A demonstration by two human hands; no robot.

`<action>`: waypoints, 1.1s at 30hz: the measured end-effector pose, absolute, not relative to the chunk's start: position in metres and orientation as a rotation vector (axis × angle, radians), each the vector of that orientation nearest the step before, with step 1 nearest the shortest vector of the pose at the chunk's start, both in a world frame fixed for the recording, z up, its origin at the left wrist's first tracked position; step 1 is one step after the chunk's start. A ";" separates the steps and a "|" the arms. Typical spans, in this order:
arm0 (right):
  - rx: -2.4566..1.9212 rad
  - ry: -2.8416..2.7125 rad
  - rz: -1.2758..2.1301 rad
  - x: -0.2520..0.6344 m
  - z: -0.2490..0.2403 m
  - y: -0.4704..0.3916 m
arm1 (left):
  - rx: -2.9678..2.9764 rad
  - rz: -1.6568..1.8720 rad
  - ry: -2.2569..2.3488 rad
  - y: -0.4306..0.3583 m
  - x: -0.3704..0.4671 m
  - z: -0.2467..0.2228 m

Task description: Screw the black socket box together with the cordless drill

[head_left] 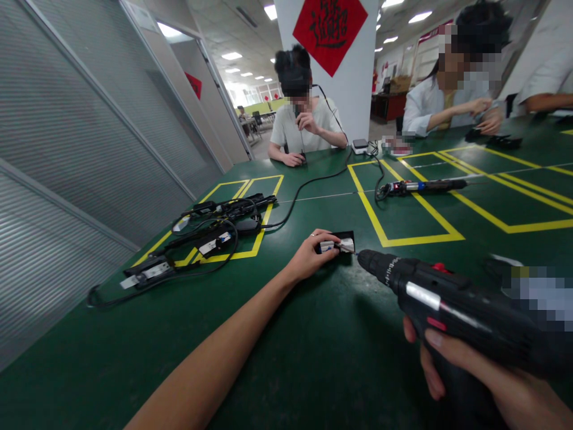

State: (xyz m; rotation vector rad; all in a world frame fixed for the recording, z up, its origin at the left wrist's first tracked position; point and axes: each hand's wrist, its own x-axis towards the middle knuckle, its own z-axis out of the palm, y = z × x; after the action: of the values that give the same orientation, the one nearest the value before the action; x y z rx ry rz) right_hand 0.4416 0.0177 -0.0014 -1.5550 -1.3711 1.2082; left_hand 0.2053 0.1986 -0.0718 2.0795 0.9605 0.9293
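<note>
My right hand (465,364) is wrapped round the handle of a black cordless drill (447,304), which lies level and points left. The drill's tip reaches the right end of a small black box-like part (348,237) with a whitish, shiny piece on its face; whether they touch I cannot tell. From the left, my left hand (316,254) grips this part against the green table, thumb along the near side and fingers over the top. Those fingers hide much of the part.
The green table (215,352) bears yellow tape outlines. Black devices with cables (224,221) lie at the left. A long black tool (425,186) with a cord lies at the back right. Two people (308,119) sit across the table, with another sleeve (548,77) at the far right.
</note>
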 end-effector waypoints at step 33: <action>-1.585 -1.562 1.420 0.467 -0.020 0.009 | 2.110 0.900 0.986 0.196 0.207 -0.068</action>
State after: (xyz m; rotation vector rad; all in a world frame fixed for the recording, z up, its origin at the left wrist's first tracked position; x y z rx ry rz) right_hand 0.4671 0.0090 -0.0205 -1.5848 -1.5619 1.4204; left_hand 0.2072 0.1956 -0.0678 2.1102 0.9862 0.9001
